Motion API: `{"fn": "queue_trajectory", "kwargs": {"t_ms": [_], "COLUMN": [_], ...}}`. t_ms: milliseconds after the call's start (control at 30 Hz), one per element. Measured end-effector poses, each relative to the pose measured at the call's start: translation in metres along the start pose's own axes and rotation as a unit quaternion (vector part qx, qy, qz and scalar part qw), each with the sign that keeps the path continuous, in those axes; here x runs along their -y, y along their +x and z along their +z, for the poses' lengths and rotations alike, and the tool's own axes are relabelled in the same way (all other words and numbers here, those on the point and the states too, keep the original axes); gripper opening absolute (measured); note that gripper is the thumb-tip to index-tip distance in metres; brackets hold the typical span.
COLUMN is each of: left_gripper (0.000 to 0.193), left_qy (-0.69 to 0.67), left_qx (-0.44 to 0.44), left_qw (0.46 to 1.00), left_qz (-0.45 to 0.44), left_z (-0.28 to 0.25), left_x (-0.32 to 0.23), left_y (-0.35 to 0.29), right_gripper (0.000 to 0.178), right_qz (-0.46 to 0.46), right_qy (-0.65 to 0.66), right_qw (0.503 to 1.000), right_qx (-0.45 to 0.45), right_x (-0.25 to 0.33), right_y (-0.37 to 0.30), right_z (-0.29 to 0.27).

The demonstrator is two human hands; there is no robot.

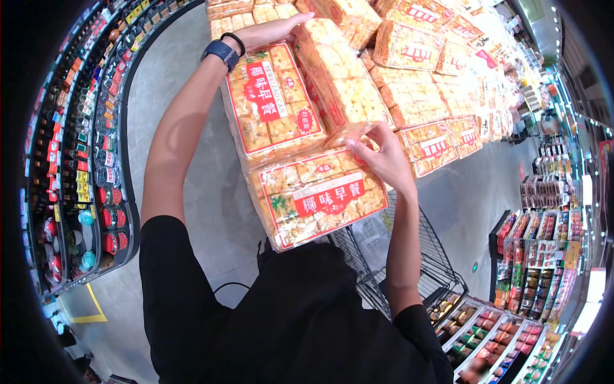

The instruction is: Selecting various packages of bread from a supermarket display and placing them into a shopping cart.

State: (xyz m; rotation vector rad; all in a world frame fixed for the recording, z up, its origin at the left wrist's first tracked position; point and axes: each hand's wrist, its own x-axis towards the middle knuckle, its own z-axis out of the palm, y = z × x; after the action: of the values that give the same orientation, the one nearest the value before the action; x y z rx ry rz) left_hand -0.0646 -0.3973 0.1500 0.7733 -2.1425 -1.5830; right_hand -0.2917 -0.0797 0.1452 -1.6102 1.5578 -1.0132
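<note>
A long clear-wrapped pack of pale yellow pastry pieces lies tilted among similar packs, between my two hands. My left hand holds its far left end, one digit stretched along the top and the other fingers partly hidden. At the near right end, my right hand pinches the loose plastic wrap between thumb and fingers. Beside my left forearm is another pastry pack with a red label. A red-labelled pack stands at the front of the stack, just below my right hand.
More wrapped packs are piled to the far right. A black wire shopping cart stands right of my body. Curved shelves of goods run along the left, with racks of packaged goods on the right. Grey floor lies between.
</note>
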Motion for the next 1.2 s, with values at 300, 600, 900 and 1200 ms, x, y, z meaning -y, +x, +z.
{"fn": "queue_trajectory", "kwargs": {"t_ms": [300,600,900,1200], "left_gripper": [0.08,0.07,0.088,0.048], "left_qy": [0.032,-0.069,0.15,0.168], "left_qx": [-0.086,-0.092,-0.091,0.038], "left_qw": [0.995,0.993,0.984,0.983], "left_qz": [-0.033,-0.026,0.009,-0.064], "left_z": [0.003,0.029,0.044,0.028], "left_x": [-0.005,-0.023,-0.041,-0.005], "left_y": [-0.011,0.011,0.039,0.049], "right_gripper": [0.058,0.082,0.083,0.037], "right_qz": [-0.065,-0.094,-0.128,0.12], "right_qy": [-0.03,-0.057,-0.058,0.423], "right_qw": [0.996,0.98,0.971,0.894], "right_qx": [-0.055,-0.163,-0.195,-0.089], "right_x": [-0.026,0.001,0.0,-0.092], "right_y": [-0.022,-0.053,0.023,0.048], "right_z": [-0.001,-0.004,-0.013,-0.013]}}
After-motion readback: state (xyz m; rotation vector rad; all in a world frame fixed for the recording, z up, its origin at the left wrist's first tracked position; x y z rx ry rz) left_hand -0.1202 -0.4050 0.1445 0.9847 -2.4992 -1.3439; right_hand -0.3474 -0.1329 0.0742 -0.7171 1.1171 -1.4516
